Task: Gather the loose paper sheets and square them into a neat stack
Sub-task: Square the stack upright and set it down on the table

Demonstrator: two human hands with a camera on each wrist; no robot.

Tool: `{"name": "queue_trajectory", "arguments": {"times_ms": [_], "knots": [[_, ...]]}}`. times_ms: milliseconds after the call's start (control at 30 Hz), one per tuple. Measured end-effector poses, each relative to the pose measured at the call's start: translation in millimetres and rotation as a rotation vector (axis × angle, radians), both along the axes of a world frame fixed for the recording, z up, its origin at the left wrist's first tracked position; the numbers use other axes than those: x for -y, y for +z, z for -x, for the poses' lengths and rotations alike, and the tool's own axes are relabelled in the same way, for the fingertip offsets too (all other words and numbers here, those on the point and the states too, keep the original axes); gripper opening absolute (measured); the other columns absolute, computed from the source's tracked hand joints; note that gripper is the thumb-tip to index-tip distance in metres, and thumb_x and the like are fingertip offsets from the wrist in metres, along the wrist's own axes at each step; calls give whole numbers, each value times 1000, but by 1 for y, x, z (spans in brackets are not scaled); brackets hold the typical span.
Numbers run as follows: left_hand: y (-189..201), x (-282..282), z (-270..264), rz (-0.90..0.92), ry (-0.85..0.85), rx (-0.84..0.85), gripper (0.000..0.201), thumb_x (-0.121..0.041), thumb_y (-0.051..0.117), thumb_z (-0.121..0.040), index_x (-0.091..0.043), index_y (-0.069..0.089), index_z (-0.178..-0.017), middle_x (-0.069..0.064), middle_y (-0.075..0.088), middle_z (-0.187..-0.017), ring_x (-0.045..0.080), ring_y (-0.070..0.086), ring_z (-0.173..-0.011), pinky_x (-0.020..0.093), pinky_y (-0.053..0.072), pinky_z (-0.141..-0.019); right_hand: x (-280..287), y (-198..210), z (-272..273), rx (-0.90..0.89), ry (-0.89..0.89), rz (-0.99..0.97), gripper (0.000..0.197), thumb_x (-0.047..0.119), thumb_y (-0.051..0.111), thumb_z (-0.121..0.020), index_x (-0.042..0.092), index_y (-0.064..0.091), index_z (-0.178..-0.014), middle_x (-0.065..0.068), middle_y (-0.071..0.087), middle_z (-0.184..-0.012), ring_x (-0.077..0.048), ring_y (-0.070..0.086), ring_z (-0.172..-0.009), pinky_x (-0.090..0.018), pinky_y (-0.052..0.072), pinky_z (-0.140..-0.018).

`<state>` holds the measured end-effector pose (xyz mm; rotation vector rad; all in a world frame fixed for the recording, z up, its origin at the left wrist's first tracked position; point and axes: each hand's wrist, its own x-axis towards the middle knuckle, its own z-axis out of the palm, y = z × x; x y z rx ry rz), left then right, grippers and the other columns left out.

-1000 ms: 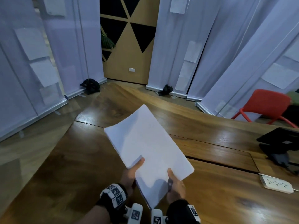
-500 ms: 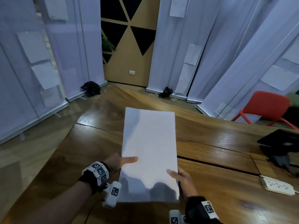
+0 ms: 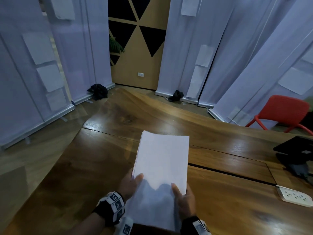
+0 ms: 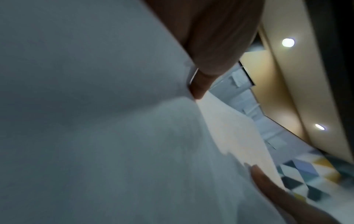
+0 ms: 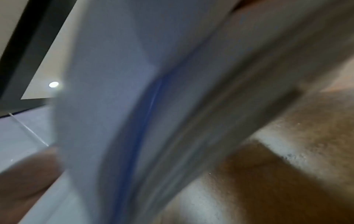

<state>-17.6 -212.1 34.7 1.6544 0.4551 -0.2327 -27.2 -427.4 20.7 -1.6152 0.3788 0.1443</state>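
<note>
A thick stack of white paper sheets [image 3: 162, 160] is held above the wooden table [image 3: 84, 167], long side pointing away from me. My left hand [image 3: 132, 185] grips its near left edge, thumb on top. My right hand [image 3: 183, 197] grips the near right edge, thumb on top too. The fingers underneath are hidden in the head view. In the left wrist view the paper stack [image 4: 95, 121] fills the frame, with a thumb [image 4: 210, 45] on it. The right wrist view is blurred: the paper stack's [image 5: 124, 106] edge lies between thumb and palm.
A white power strip [image 3: 295, 196] lies on the table at the right. A black device [image 3: 296, 153] sits at the right edge. A red chair [image 3: 284, 112] stands behind it. White banners [image 3: 50, 65] surround the table's far side.
The stack turned from slanted to straight ahead, then sank lower and closer to me. Both hands slid to its near end, thumbs on top.
</note>
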Motion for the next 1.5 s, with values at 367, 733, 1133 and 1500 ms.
{"name": "queue_trajectory", "arguments": {"times_ms": [367, 733, 1133, 1500], "knots": [[28, 13, -28, 159, 228, 182, 54, -35, 69, -59, -7, 64, -104, 15, 68, -105, 30, 63, -98, 49, 51, -93, -8, 34, -11, 180, -102, 54, 36, 29, 69, -83, 15, 56, -113, 1, 62, -101, -21, 60, -99, -15, 53, -70], [-18, 4, -10, 130, 119, 167, 43, -37, 71, -43, -18, 67, -81, 21, 67, -93, 42, 62, -97, 58, 51, -87, 3, -54, -12, -240, 66, 75, 96, 81, 71, -36, 19, 63, -110, -1, 69, -106, -15, 66, -95, -32, 55, -84], [-12, -3, -27, 211, 15, 145, 27, -21, 75, -34, -15, 71, -60, -1, 72, -67, 20, 66, -73, 39, 55, -70, 5, 4, -30, -77, 48, -9, 18, -6, 66, -80, 9, 59, -88, 2, 59, -83, -14, 58, -78, -19, 41, -61], [-8, -4, -22, 143, -117, -29, 17, -1, 66, -50, -17, 70, -44, -6, 68, -47, 5, 64, -50, 14, 50, -51, 19, -19, -35, -290, 9, 64, 20, -10, 65, -72, -8, 61, -92, -16, 64, -81, -30, 61, -80, -25, 49, -54]]}}
